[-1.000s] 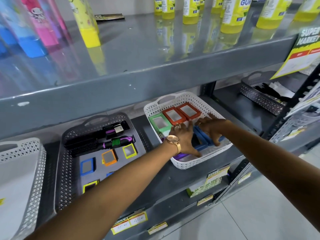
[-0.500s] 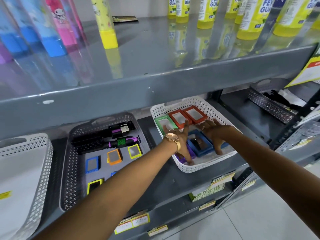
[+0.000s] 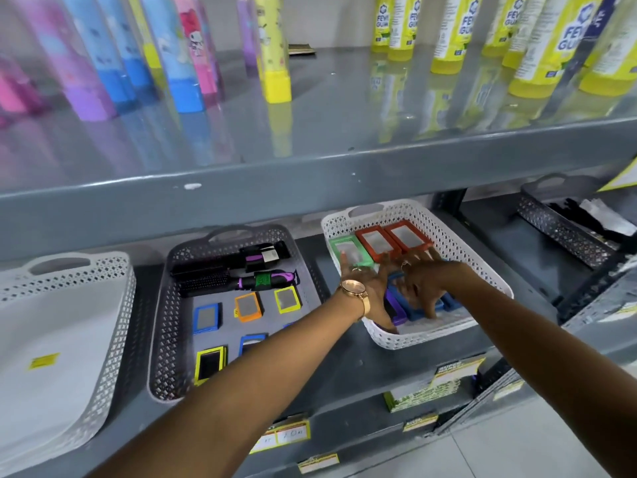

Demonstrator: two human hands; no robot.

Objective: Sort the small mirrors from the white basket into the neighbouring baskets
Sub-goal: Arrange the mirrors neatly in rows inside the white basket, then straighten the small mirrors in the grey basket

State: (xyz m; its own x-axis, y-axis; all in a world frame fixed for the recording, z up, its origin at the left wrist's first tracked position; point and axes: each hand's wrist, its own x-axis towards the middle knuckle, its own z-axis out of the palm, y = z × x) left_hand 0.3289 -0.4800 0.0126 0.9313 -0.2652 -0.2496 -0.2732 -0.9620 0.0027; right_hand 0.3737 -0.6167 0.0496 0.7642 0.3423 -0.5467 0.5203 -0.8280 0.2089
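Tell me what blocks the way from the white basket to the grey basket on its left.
Nothing visible does. The white basket and grey basket stand side by side on one shelf, with bare shelf between them. Only their low rims need clearing. Both hands, left hand and right hand, are already inside the white basket.

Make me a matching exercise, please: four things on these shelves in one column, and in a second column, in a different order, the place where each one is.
Things:
1. hairbrushes
2. green mirror
3. yellow glue bottles
4. watch

Places:
A. on the top shelf, at the right
B. on the wrist of the left arm
C. at the back of the grey basket
D. in the white basket, beside the two orange mirrors

Right pairs: 1-C, 2-D, 3-A, 4-B
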